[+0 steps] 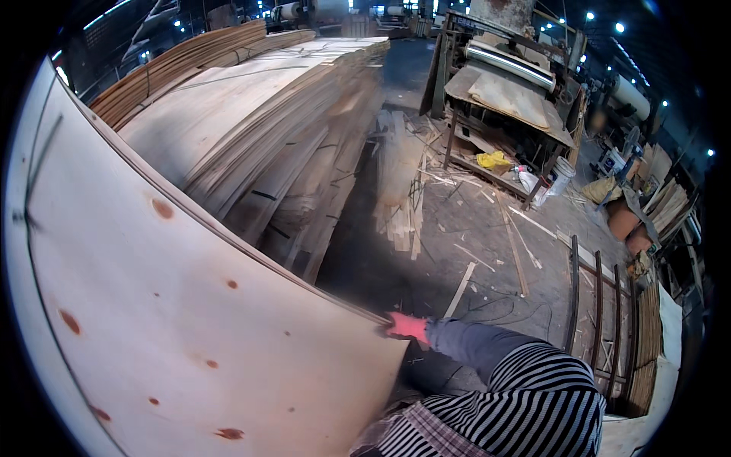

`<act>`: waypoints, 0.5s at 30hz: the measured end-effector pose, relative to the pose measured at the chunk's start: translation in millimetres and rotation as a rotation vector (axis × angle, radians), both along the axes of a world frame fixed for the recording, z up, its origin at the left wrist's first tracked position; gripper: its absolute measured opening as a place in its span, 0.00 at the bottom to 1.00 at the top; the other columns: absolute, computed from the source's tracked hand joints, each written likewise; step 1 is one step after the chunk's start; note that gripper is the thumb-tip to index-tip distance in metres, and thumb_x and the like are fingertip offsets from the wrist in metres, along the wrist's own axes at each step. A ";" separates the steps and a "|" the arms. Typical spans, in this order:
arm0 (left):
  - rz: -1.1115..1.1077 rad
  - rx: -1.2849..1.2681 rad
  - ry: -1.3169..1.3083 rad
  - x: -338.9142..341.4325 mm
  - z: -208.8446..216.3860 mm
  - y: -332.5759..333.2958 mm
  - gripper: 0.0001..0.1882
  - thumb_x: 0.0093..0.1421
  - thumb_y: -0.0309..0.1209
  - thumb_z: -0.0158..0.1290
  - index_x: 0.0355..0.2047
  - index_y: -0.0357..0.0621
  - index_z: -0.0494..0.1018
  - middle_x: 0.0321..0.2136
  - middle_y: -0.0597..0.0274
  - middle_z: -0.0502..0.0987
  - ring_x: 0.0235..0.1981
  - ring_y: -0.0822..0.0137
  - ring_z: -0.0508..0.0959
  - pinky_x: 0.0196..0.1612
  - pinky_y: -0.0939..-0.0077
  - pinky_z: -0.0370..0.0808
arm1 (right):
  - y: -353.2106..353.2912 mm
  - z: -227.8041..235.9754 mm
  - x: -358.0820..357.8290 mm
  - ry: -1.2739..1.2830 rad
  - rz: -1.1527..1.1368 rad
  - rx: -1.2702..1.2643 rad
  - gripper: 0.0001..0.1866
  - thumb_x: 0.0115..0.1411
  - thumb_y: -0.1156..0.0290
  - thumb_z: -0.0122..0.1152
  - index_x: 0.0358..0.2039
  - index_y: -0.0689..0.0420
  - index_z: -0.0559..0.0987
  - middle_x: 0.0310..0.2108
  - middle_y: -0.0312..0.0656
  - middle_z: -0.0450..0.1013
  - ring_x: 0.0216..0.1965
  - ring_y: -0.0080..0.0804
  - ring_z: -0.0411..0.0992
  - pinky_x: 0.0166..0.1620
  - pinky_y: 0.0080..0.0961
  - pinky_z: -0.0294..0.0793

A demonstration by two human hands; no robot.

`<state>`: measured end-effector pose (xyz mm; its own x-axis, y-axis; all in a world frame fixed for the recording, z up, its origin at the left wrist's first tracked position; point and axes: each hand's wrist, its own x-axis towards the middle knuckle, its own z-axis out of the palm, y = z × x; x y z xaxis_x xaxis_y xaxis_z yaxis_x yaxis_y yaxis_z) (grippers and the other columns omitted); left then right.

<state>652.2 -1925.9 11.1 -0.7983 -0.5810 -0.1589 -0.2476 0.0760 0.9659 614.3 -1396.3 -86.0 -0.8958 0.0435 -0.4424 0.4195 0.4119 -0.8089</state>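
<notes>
wood sheet (198, 305): nearest cam, fills lower l. side, pale & knotty
r. hand (409, 327): pink-gloved, looks to be pinching sheet's edge nr its corner; fingers blurred
l. hand: out of view, can't tell
step: prob. handling sheet by edge
next move: likely calls for firm grip, sheet kept off wood stack (282, 114) beyond
floor (487, 236): grey, littered w/ wood strips (400, 183)
room: dim workshop, roller machine (510, 65) at back, lamps (619, 28) lit
</notes>
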 end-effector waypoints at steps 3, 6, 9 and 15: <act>-0.045 0.200 0.027 -29.1 7.7 -19.6 0.31 0.52 0.50 0.47 0.46 0.36 0.63 0.42 0.46 0.68 0.42 0.53 0.70 0.44 0.64 0.68 | 14.9 -14.7 -6.7 0.016 0.203 -0.006 0.26 0.48 0.59 0.56 0.46 0.60 0.68 0.36 0.48 0.71 0.38 0.29 0.66 0.40 0.30 0.65; -0.055 0.344 0.086 -39.2 11.9 -46.1 0.32 0.52 0.51 0.46 0.47 0.36 0.63 0.43 0.47 0.68 0.43 0.53 0.69 0.44 0.63 0.67 | 23.8 36.1 -73.5 -0.157 0.570 0.056 0.24 0.51 0.62 0.54 0.47 0.61 0.67 0.40 0.50 0.69 0.46 0.29 0.63 0.47 0.29 0.62; -0.058 0.425 0.162 -30.4 27.5 -83.5 0.33 0.52 0.52 0.45 0.47 0.35 0.62 0.43 0.47 0.68 0.43 0.53 0.69 0.45 0.63 0.67 | -6.9 94.6 -183.0 0.051 0.490 -0.108 0.24 0.51 0.62 0.53 0.46 0.62 0.68 0.40 0.48 0.69 0.46 0.29 0.63 0.48 0.28 0.62; -0.023 0.481 0.305 37.8 66.1 -147.6 0.35 0.52 0.55 0.44 0.48 0.35 0.61 0.45 0.47 0.67 0.44 0.52 0.68 0.46 0.62 0.66 | -98.3 161.8 -242.0 0.241 0.366 -0.697 0.22 0.53 0.63 0.52 0.45 0.63 0.68 0.40 0.46 0.69 0.45 0.28 0.64 0.48 0.26 0.62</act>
<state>690.1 -2073.4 77.1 -0.8613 -0.4818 -0.1616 0.0445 -0.3882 0.9205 372.3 -1494.6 75.8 -0.8735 -0.4838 -0.0540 0.1386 -0.1407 -0.9803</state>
